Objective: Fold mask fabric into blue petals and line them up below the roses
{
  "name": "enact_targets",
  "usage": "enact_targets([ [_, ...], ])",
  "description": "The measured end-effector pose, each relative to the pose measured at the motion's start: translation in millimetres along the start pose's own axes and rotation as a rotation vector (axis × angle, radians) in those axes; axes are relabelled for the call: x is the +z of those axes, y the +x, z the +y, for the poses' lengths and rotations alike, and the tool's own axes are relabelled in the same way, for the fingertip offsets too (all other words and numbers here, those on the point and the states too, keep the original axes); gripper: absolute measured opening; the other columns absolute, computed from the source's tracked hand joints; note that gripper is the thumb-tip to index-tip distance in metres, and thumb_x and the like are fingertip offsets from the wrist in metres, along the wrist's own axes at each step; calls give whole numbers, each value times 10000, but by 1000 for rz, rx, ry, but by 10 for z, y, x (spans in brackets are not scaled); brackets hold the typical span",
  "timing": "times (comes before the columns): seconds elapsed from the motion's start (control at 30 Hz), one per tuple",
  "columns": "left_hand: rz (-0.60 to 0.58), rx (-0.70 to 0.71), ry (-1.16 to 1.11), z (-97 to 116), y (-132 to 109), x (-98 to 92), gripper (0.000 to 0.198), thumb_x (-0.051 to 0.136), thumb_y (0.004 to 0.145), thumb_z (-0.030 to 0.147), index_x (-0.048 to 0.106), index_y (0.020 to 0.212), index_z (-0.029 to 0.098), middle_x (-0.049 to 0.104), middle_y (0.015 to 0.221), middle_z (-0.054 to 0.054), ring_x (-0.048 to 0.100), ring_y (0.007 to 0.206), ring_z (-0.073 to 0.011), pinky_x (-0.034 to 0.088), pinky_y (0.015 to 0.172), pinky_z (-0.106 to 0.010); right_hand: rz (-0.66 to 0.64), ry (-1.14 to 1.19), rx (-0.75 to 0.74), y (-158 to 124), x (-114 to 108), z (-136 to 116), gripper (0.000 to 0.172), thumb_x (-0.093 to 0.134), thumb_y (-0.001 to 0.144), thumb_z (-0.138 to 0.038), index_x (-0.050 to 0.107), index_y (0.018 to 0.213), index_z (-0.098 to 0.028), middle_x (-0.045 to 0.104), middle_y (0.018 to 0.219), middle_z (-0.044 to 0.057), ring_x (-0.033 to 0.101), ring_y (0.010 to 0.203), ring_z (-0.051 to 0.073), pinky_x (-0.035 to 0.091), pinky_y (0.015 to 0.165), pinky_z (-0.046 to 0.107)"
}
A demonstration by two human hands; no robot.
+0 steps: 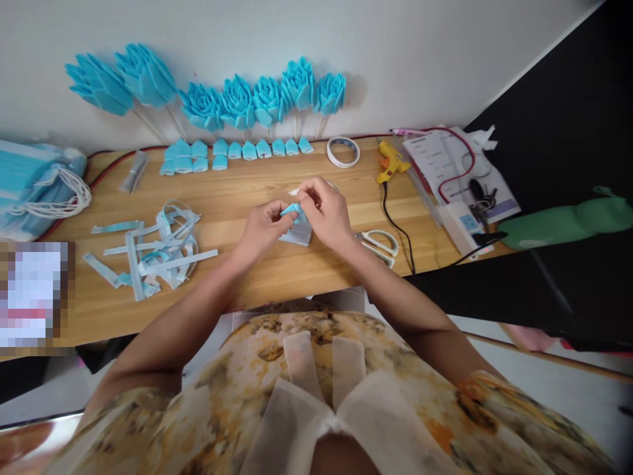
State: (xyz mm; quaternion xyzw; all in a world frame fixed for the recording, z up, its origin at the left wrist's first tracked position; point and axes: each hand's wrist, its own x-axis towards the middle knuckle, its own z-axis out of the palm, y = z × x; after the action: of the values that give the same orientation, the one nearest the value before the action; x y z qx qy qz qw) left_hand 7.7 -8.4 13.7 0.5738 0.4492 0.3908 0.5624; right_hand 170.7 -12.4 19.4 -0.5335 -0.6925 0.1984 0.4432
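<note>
My left hand (267, 227) is closed, its thumb and fingers pinching a small folded piece of light-blue mask fabric (291, 210). Close beside it, my right hand (324, 208) is also closed, thumb against forefinger. A small white sliver (295, 192) shows at the right fingertips, but I cannot tell whether they grip it. Under the hands lies a pale blue-white piece of fabric (297, 235). White-handled scissors (380, 248) rest by my right wrist, partly covered by it. A ring-shaped roll (332, 186) is mostly hidden behind my right hand.
Blue fabric flowers on sticks (237, 102) lean against the wall, with several folded blue pieces (250, 150) below. A tape roll (343, 152), yellow glue gun (390, 163) and power strip (462, 227) stand right. Cut strips (136, 264) and stacked masks (24, 178) lie left.
</note>
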Motion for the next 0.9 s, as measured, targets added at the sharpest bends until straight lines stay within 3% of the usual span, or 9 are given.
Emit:
enact_targets([
  [0.27,-98,-11,-83,5,-12,9,277,789,776,409,634,718,186,599,609,25,503,560,-96,419,567,-237,42,-17,46,-22,110,72,102,532,1002,-307,594,944,-251,498,595,-75,496,564,121,386,619,281],
  [0.57,-121,-35,-145,-6,-4,18,481,820,740,640,671,766,183,618,635,10,541,575,-104,467,586,-245,30,-69,-13,-43,80,104,192,493,1035,-392,618,999,-251,537,606,-63,524,571,129,397,626,286],
  [0.9,-91,-48,-182,-16,3,27,319,820,804,456,661,788,180,620,618,25,542,546,-91,464,569,-228,25,-79,-35,-49,87,79,212,476,1041,-395,625,1008,-248,553,639,-52,540,599,134,414,647,284],
])
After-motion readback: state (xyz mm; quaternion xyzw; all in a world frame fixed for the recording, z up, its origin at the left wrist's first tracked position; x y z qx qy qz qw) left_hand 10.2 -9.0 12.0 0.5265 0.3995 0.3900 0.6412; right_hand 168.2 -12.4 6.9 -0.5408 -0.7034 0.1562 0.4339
